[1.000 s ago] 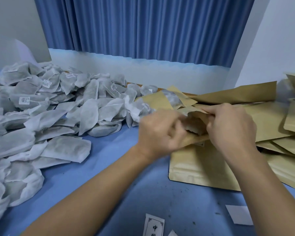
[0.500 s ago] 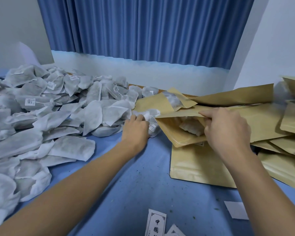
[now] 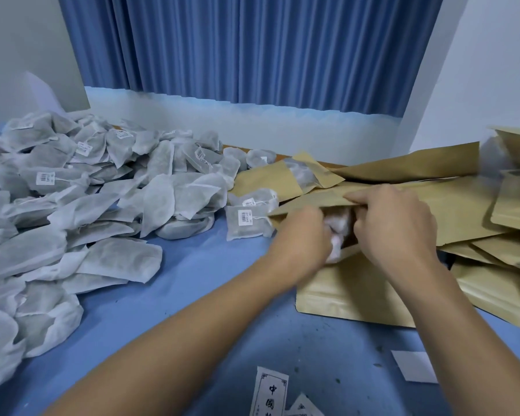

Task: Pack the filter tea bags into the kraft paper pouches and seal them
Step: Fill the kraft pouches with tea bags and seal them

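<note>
Tea bag [image 3: 338,232] entering kraft pouch [image 3: 306,202]

Left hand [image 3: 300,238] was at the pile of tea bags [image 3: 102,187] half a second ago. It is now at the pouch mouth, fingers curled round the white bag and pushing it in. Right hand [image 3: 397,226] pinches the upper lip as before, keeping the mouth open. Judgement: filling under way, sealing not yet begun.

Blue tabletop [image 3: 207,280]: loose bags heaped left, stacked pouches [image 3: 463,205] right, printed paper slip [image 3: 270,391] at near edge. Blue curtain [image 3: 252,49] and pale wall far.
</note>
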Demonstrator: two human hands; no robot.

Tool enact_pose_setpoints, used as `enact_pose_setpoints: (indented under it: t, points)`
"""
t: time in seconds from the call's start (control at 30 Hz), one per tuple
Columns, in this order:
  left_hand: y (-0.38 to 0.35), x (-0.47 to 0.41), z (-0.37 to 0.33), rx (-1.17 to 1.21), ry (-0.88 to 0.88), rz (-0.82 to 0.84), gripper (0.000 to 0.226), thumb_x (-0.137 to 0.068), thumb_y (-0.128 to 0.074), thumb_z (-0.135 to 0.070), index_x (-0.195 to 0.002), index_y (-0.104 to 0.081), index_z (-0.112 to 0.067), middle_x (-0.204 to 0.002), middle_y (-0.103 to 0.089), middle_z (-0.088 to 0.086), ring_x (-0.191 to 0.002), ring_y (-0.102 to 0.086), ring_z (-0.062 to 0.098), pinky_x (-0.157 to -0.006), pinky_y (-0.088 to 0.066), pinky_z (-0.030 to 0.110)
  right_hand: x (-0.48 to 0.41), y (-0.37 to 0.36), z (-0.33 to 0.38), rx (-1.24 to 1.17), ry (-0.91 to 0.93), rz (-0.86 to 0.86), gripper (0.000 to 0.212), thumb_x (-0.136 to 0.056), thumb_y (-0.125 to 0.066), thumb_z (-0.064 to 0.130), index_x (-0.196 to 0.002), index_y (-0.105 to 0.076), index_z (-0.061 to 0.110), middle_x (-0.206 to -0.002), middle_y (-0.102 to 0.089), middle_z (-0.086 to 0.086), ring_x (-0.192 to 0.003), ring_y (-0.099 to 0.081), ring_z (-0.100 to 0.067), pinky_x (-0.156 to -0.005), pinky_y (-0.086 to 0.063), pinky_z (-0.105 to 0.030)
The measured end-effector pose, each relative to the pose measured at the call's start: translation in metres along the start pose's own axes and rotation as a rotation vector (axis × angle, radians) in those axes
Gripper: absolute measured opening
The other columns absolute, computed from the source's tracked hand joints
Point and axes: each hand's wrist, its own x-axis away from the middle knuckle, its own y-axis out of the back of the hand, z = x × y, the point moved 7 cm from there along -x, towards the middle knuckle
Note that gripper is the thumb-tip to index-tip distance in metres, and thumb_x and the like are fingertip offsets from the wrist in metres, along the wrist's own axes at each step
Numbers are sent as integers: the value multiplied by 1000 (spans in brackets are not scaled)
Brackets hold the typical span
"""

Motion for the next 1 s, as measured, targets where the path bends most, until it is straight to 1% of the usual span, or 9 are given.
enact_pose_setpoints:
  t: [0.13,0.23,0.37,0.47,0.57,0.67,0.77,0.93,1.0]
  points:
    - [-33,-29,23,840,523,66,32,-97,-45,3,-121,-65,-2,-112,-69,18,-102,-67,31,-91,-57,44,0,3,5,-21,17,8,43,-87,-57,17,-110,-70,51,-85,-63,-6,-74,-47,-33,-64,-38,-32]
    - [-19,-18,7,413,161,-3,24,-97,-51,-12,-115,-68,-11,-110,-72,11,-104,-67,31,-90,-55,41,4,4,10,10,19,-10,42,-86,-57,15,-110,-71,46,-82,-58,-5,-75,-47,-35,-66,-37,-33]
    - [35,50,-2,174,-523,-602,16,-93,-53,-20,-87,-67,-17,-70,-63,-5,-61,-56,15,-55,-45,30,3,11,5,-1,-11,-41,41,-86,-58,16,-115,-71,42,-89,-64,-8,-79,-52,-35,-67,-39,-33]
    - [55,38,54,268,-198,-688,12,-90,-50,-22,-83,-58,-17,-74,-58,-4,-71,-56,21,-62,-46,40,6,13,6,3,-18,-25,41,-86,-57,13,-112,-72,41,-77,-55,-4,-73,-46,-33,-65,-39,-33]
    - [40,1,117,115,202,-418,33,-90,-57,-29,-119,-51,-17,-116,-60,2,-111,-54,26,-87,-48,43,7,13,7,7,-21,-10,42,-88,-58,14,-115,-71,43,-67,-44,2,-72,-45,-32,-64,-39,-33]
    - [8,-10,139,-277,195,-60,49,-92,-59,-43,-133,-44,-19,-137,-51,1,-123,-47,28,-96,-46,44,5,15,4,-3,-28,-26,41,-87,-60,17,-116,-71,43,-73,-49,-1,-73,-45,-32,-65,-39,-33]
    - [9,0,129,-427,113,-150,23,-97,-52,-32,-117,-56,-20,-124,-58,-1,-107,-53,30,-83,-47,42,5,14,2,-13,-33,-36,40,-87,-61,17,-115,-71,43,-71,-45,0,-73,-45,-32,-66,-38,-33]
    - [42,60,101,218,83,-489,13,-95,-57,-41,-95,-51,-29,-85,-64,-11,-78,-59,14,-67,-47,33,4,13,0,-35,-32,-34,42,-87,-60,18,-118,-70,44,-75,-49,0,-75,-47,-32,-66,-38,-33]
    - [66,92,70,326,-215,-611,11,-93,-60,-36,-97,-53,-28,-86,-62,-11,-74,-57,12,-65,-45,23,3,13,-2,-43,-36,-33,44,-88,-58,18,-121,-68,46,-81,-54,-2,-76,-46,-31,-67,-38,-32]
